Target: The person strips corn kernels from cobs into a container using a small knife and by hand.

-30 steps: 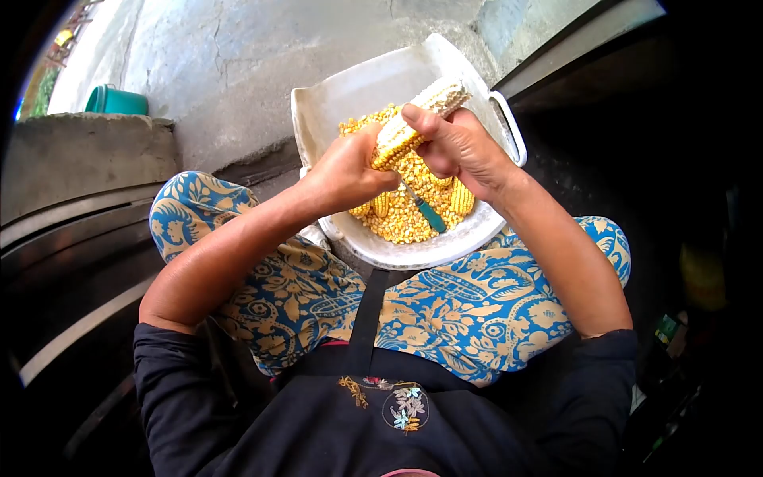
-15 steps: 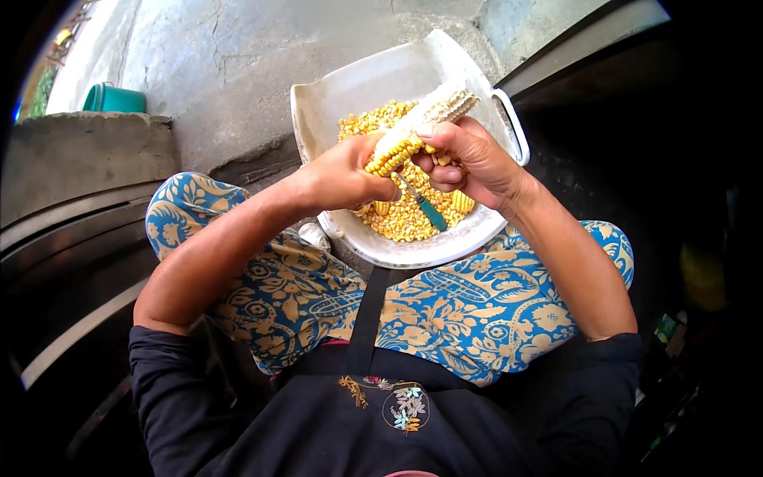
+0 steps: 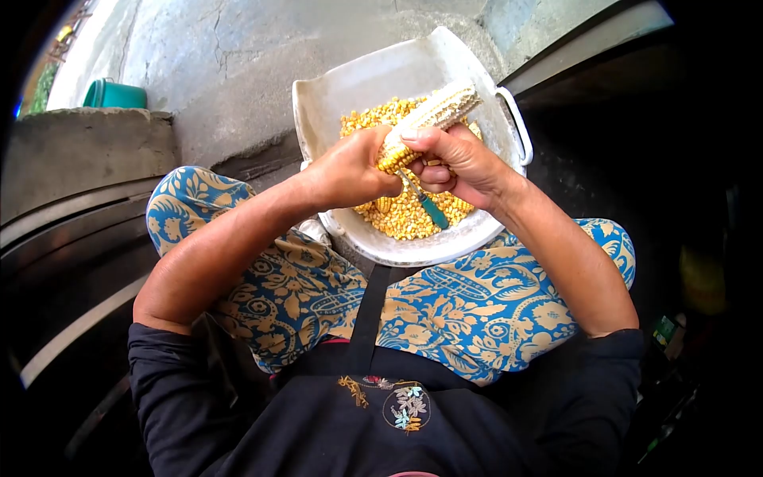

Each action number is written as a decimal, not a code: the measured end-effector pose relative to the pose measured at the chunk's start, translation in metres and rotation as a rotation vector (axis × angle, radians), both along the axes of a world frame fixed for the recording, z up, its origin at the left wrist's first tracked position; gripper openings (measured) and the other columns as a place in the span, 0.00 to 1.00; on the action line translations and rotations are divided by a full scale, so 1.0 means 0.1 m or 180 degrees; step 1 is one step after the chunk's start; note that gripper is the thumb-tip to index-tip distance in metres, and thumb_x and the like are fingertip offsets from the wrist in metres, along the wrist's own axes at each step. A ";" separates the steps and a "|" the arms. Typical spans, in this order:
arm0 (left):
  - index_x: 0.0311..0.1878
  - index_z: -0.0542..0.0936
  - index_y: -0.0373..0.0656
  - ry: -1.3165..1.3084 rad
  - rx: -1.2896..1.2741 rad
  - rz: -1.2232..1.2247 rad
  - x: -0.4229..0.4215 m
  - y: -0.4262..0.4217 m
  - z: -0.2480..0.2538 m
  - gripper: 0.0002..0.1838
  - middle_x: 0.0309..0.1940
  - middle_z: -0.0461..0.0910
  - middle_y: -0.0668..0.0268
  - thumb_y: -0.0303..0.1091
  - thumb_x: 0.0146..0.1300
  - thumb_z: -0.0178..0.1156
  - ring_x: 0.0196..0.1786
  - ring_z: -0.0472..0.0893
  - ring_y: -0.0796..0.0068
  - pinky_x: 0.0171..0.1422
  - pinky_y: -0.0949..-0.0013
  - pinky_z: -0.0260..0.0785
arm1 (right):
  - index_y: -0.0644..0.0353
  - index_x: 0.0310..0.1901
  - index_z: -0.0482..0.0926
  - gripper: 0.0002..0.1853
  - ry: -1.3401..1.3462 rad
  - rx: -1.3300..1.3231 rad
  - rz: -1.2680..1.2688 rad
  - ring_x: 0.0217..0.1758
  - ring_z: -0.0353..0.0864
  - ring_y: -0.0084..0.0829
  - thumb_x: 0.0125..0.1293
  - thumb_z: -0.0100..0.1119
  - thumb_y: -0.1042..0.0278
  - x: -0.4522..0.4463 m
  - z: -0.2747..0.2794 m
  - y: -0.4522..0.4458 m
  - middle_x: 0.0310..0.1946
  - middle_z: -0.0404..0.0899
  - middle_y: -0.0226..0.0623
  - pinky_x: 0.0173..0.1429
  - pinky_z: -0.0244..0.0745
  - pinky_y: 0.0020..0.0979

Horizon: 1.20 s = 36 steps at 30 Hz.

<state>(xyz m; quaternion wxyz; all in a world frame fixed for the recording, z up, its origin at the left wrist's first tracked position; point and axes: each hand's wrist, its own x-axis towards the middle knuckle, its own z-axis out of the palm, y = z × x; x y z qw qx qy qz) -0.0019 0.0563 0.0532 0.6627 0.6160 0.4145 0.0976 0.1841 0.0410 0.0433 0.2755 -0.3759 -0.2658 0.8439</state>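
Observation:
My left hand (image 3: 355, 168) is wrapped round the lower end of a corn cob (image 3: 433, 116), which tilts up to the right over the tub. Much of the cob is stripped pale, with yellow kernels at its lower end. My right hand (image 3: 461, 164) presses its thumb on the cob, fingers curled, with some loose kernels by them. Below, a green-handled tool (image 3: 434, 211) lies with its metal shaft toward my left hand. Loose yellow kernels (image 3: 407, 223) fill the bottom of the white tub (image 3: 425, 254), and other cobs there are partly hidden.
A green bucket (image 3: 116, 95) stands at the upper left behind a low concrete wall (image 3: 87, 155). Cracked concrete floor (image 3: 238, 63) stretches beyond the tub. My patterned trouser legs (image 3: 469, 306) flank the tub's near side.
My right thumb has moved down along the cob toward my left hand. More of the cob's surface is pale than a second ago. My left hand keeps its hold.

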 end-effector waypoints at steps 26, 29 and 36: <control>0.48 0.75 0.40 -0.0851 -0.0978 0.1331 -0.02 0.22 0.11 0.21 0.38 0.77 0.67 0.49 0.66 0.51 0.38 0.76 0.80 0.45 0.74 0.68 | 0.66 0.47 0.73 0.17 -0.1225 0.0992 -0.0232 0.25 0.72 0.15 0.64 0.53 0.60 0.00 0.13 0.11 0.26 0.74 0.27 0.27 0.66 0.18; 0.45 0.78 0.41 -0.0738 -0.0800 0.1361 -0.05 0.27 0.00 0.20 0.37 0.78 0.68 0.50 0.65 0.53 0.38 0.76 0.80 0.47 0.73 0.68 | 0.68 0.39 0.78 0.18 -0.2325 0.1983 0.0284 0.32 0.78 0.28 0.60 0.53 0.58 -0.03 0.03 0.08 0.30 0.79 0.39 0.39 0.71 0.28; 0.40 0.80 0.45 -0.0946 -0.0841 0.1023 -0.04 0.22 0.08 0.16 0.30 0.77 0.74 0.49 0.61 0.59 0.33 0.72 0.86 0.39 0.77 0.65 | 0.69 0.40 0.77 0.17 -0.2554 0.2174 0.0494 0.37 0.79 0.31 0.65 0.48 0.61 -0.02 -0.03 0.08 0.31 0.80 0.43 0.44 0.70 0.32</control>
